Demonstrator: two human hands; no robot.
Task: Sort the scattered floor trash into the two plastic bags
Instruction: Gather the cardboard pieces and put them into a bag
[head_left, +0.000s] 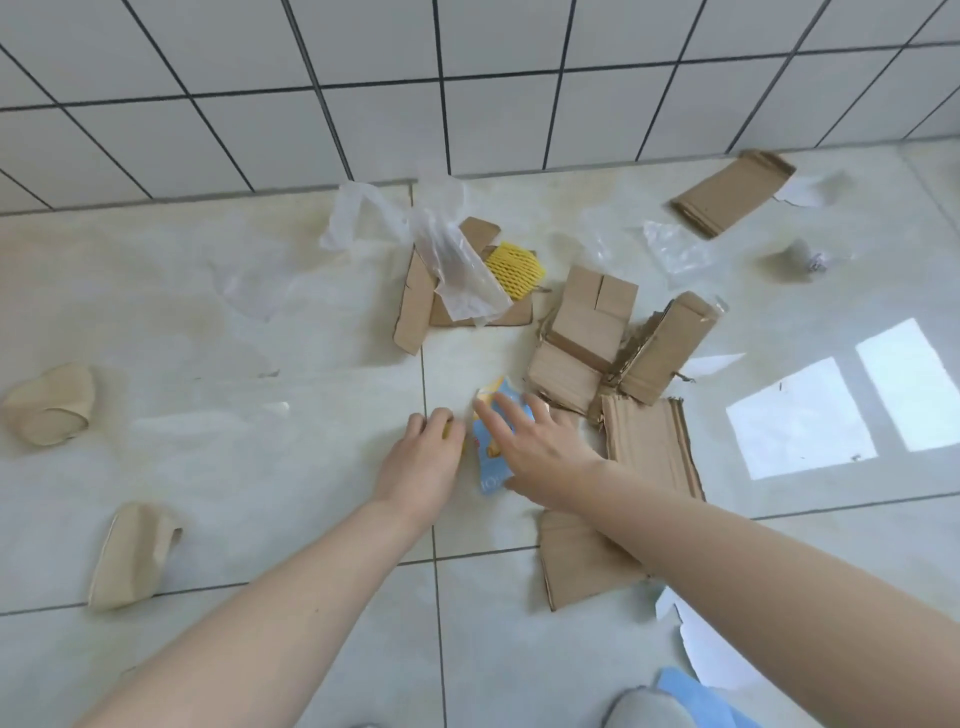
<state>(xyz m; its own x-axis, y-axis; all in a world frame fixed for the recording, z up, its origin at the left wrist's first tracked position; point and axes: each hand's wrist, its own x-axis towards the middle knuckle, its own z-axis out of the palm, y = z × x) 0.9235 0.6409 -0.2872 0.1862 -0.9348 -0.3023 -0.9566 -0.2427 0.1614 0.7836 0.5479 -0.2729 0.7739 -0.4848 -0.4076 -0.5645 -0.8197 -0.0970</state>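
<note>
right hand (540, 447): fingers spread flat, resting over the blue wrapper (491, 467) on the floor tile (311, 467); wrapper's long axis runs away from the person; left hand (423, 457): curled on something yellow, touching its left edge.

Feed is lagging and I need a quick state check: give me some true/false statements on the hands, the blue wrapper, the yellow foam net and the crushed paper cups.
1. Both hands are at the blue wrapper. True: left hand, right hand.
2. The yellow foam net lies beside the crushed paper cups. False: it sits on cardboard near the wall; the cups are far left.
3. The right hand's fingers are spread. True.
4. The left hand holds a cardboard sheet. False: it is curled by the wrapper's edge, no cardboard in it.
</note>
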